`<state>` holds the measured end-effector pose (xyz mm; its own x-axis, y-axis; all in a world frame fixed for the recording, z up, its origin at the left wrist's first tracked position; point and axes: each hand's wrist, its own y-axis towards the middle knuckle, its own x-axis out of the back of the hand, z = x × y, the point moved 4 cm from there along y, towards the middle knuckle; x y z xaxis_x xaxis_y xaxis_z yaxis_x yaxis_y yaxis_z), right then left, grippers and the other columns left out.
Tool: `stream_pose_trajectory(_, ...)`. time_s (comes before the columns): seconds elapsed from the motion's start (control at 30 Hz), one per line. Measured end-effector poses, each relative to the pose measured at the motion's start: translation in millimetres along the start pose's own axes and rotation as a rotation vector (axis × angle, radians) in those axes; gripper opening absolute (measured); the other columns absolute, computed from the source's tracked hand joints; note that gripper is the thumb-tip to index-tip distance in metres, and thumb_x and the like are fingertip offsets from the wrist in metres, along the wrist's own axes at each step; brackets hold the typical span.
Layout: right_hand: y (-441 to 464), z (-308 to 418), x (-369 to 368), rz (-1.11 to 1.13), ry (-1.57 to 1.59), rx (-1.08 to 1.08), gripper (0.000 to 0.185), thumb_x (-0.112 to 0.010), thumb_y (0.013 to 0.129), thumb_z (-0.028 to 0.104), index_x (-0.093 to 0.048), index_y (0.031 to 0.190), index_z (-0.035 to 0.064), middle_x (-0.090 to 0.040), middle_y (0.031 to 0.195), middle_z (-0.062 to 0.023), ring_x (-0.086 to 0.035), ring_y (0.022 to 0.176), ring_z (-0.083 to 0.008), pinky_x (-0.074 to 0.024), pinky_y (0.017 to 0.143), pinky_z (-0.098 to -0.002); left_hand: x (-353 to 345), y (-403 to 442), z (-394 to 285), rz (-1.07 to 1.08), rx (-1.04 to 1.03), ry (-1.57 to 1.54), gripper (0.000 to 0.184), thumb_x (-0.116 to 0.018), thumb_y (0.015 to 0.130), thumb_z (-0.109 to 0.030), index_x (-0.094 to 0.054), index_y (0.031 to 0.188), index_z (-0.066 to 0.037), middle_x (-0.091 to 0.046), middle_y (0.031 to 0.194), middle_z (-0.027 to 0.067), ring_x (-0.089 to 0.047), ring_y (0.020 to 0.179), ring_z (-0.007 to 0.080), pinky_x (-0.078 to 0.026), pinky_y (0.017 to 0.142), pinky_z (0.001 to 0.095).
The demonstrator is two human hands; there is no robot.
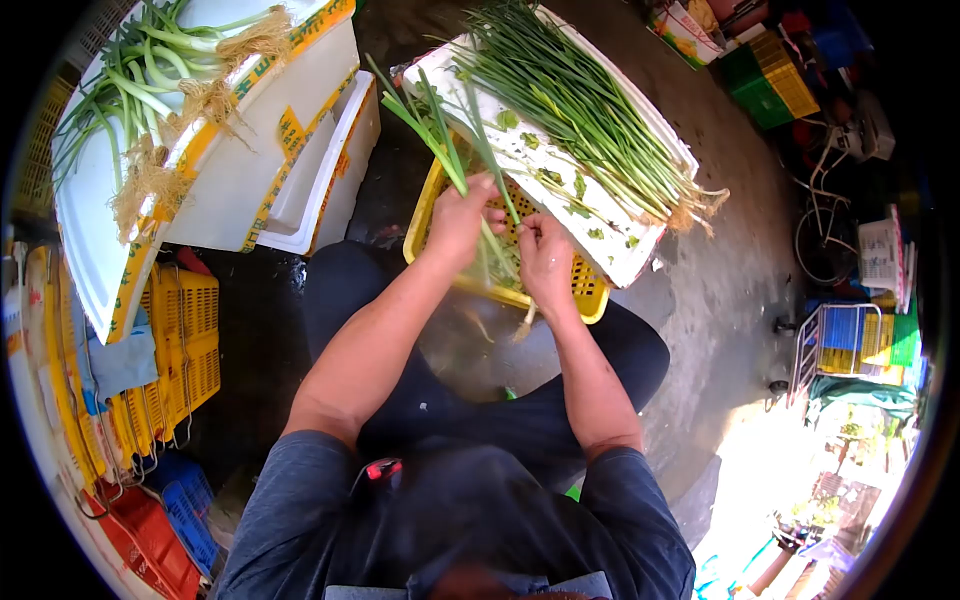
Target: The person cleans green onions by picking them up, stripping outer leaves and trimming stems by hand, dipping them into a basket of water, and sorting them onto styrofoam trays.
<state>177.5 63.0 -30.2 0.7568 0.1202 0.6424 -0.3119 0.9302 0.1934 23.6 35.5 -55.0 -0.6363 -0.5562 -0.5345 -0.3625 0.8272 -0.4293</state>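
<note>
My left hand (pixel 460 225) is closed around a green onion (pixel 437 143), whose green leaves point up and away from me. With its fingers pinched, my right hand (pixel 546 262) grips the same onion or a leaf of it; which one is hard to tell. A pale root end (pixel 526 322) hangs below the right hand. Both hands are over a yellow perforated basket (pixel 425 215) between my knees. Just beyond it, a large bunch of thin green onions (pixel 575 105) lies on a white foam lid (pixel 655 245), among loose leaf scraps.
At the upper left, thick leeks (pixel 150 85) with long roots rest on stacked white foam boxes (pixel 225 190). Yellow crates (pixel 185 340) stand at the left. A metal cart (pixel 845 335) is on the right, with green and yellow crates (pixel 765 80) at the upper right.
</note>
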Motion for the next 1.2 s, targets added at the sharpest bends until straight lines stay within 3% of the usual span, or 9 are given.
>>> stream_pose_trajectory(0.2, -20, 16, -19, -0.089, 0.020, 0.110, 0.012, -0.061, 0.094, 0.008, -0.064, 0.097, -0.0032, -0.062, 0.073, -0.0118, -0.059, 0.067, -0.0198, -0.0483, 0.063, -0.0344, 9, 2, 2, -0.010, 0.046, 0.064, 0.021, -0.063, 0.098, -0.022, -0.058, 0.109, -0.005, -0.065, 0.089, 0.0058, -0.056, 0.063, 0.0112, -0.050, 0.054, 0.0280)
stream_pose_trajectory(0.3, -10, 15, -7, -0.027, 0.171, -0.095, 0.014, -0.058, 0.095, 0.011, -0.064, 0.096, -0.0025, -0.066, 0.083, -0.0229, -0.064, 0.074, -0.0355, -0.0506, 0.071, -0.0419, 7, 2, -12, -0.024, -0.001, 0.059, 0.015, -0.063, 0.098, -0.019, -0.058, 0.106, -0.007, -0.064, 0.088, 0.0061, -0.055, 0.061, 0.0105, -0.048, 0.054, 0.0276)
stream_pose_trajectory(0.4, 28, -16, 13, -0.075, -0.057, -0.055, 0.016, -0.056, 0.095, 0.010, -0.064, 0.097, -0.0031, -0.066, 0.081, -0.0230, -0.064, 0.071, -0.0395, -0.0504, 0.067, -0.0439, 8, 4, -27, -0.038, -0.071, -0.025, 0.012, -0.061, 0.099, -0.017, -0.058, 0.103, -0.007, -0.064, 0.086, 0.0061, -0.054, 0.061, 0.0104, -0.047, 0.053, 0.0271)
stream_pose_trajectory(0.6, 78, -55, 7, 0.039, -0.514, 0.274, 0.032, -0.064, 0.089, 0.018, -0.064, 0.117, 0.0016, -0.064, 0.112, -0.0232, -0.061, 0.101, -0.0422, -0.0428, 0.093, -0.0561, 6, 1, -40, 0.021, -0.135, 0.012, 0.025, -0.058, 0.101, -0.017, -0.056, 0.121, -0.002, -0.066, 0.088, 0.0079, -0.056, 0.064, 0.0110, -0.046, 0.055, 0.0268)
stream_pose_trajectory(0.7, 85, -70, -7, 0.091, -0.562, 0.278, 0.030, -0.066, 0.087, 0.023, -0.066, 0.109, 0.0016, -0.066, 0.105, -0.0223, -0.062, 0.094, -0.0407, -0.0404, 0.091, -0.0605, 5, 2, -39, 0.053, -0.163, 0.017, 0.030, -0.057, 0.101, -0.018, -0.054, 0.126, -0.001, -0.067, 0.089, 0.0083, -0.058, 0.067, 0.0117, -0.047, 0.057, 0.0277)
stream_pose_trajectory(0.8, 99, -85, -10, 0.193, -0.341, 0.142, 0.025, -0.066, 0.088, 0.021, -0.068, 0.105, 0.0017, -0.066, 0.100, -0.0231, -0.063, 0.091, -0.0416, -0.0502, 0.081, -0.0468, 4, 0, -39, 0.090, -0.145, -0.018, 0.031, -0.057, 0.101, -0.018, -0.053, 0.126, -0.002, -0.067, 0.089, 0.0082, -0.059, 0.068, 0.0129, -0.048, 0.058, 0.0283)
stream_pose_trajectory(0.9, 88, -64, -6, 0.017, -0.327, 0.305, 0.013, -0.065, 0.088, 0.016, -0.064, 0.086, 0.0028, -0.064, 0.085, -0.0195, -0.062, 0.079, -0.0376, -0.0482, 0.076, -0.0521, 2, 0, -41, 0.127, -0.121, 0.020, 0.032, -0.057, 0.101, -0.019, -0.051, 0.127, -0.003, -0.066, 0.089, 0.0084, -0.059, 0.068, 0.0138, -0.048, 0.059, 0.0283)
stream_pose_trajectory(1.13, 30, -9, -27, 0.092, -0.350, 0.392, 0.011, -0.063, 0.078, 0.002, -0.059, 0.088, 0.0048, -0.060, 0.084, -0.0181, -0.063, 0.075, -0.0361, -0.0512, 0.063, -0.0464, -2, 0, -33, 0.136, -0.102, 0.013, 0.024, -0.058, 0.100, -0.019, -0.058, 0.118, -0.003, -0.065, 0.087, 0.0070, -0.060, 0.066, 0.0139, -0.048, 0.059, 0.0286)
stream_pose_trajectory(1.2, 13, -35, -46, 0.181, -0.359, 0.325, 0.013, -0.064, 0.087, 0.010, -0.064, 0.096, 0.0018, -0.063, 0.091, -0.0218, -0.063, 0.080, -0.0432, -0.0508, 0.072, -0.0509, -1, -3, -32, 0.127, -0.113, 0.041, 0.023, -0.058, 0.100, -0.019, -0.059, 0.118, -0.003, -0.065, 0.086, 0.0068, -0.059, 0.065, 0.0140, -0.048, 0.059, 0.0285)
